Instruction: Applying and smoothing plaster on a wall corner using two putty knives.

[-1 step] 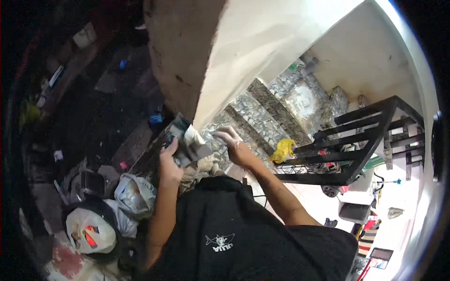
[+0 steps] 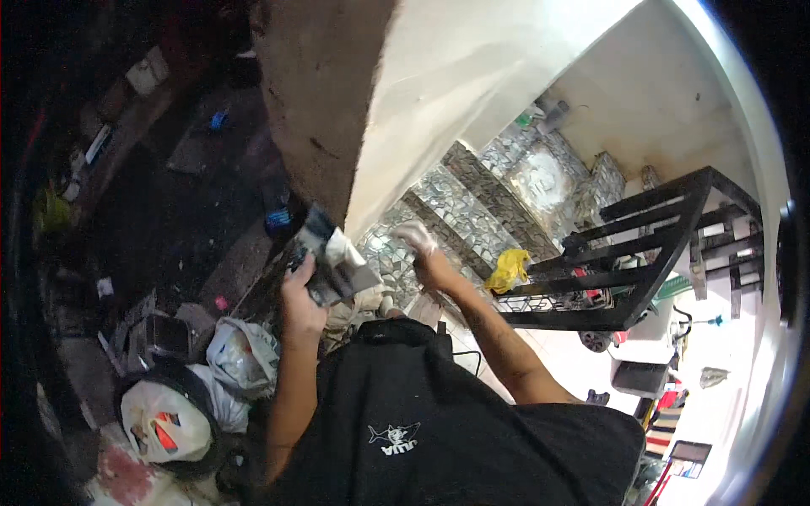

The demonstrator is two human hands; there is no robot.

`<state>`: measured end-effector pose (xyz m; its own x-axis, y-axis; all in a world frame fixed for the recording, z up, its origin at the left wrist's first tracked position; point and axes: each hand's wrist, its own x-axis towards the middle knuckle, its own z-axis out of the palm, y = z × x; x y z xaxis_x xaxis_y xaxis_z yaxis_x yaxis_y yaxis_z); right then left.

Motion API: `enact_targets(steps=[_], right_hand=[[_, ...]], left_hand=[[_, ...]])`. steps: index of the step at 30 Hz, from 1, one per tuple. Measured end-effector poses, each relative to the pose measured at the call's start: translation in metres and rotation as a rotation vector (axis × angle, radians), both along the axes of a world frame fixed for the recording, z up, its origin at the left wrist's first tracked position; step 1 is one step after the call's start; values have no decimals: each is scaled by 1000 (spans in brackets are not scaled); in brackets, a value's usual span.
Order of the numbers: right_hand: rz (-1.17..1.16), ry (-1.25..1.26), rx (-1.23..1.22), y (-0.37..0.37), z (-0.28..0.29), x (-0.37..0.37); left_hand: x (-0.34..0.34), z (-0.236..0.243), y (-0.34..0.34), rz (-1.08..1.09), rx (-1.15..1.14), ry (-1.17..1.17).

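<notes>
One held grey item [image 2: 339, 283], one shirt [image 2: 472, 447]

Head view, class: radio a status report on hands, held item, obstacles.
Left hand gripping flat grey piece, white material on it. Right hand apart from it, partly whitish, grip unclear. Yellow bag off right, by black railing, away from both hands.

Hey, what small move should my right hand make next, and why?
I'd probably bring your right hand to the white patch on the grey flat piece: your left hand holds that piece, while the right, its fingers whitish, is apart from it.
</notes>
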<state>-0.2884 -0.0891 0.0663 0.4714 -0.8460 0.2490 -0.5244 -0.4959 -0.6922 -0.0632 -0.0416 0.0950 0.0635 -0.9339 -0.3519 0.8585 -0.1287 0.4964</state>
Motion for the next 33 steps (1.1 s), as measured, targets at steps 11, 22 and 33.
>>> enact_targets(steps=[11,22,33], right_hand=[[-489,-788,-275,-199,72,-9],[-739,-527,-429,-128,103,90],[-543,-525,-351,-62,106,129]], left_hand=[[22,14,23,-114,-257,340],[70,-36,65,78,75,29],[62,-30,58,109,118,-57]])
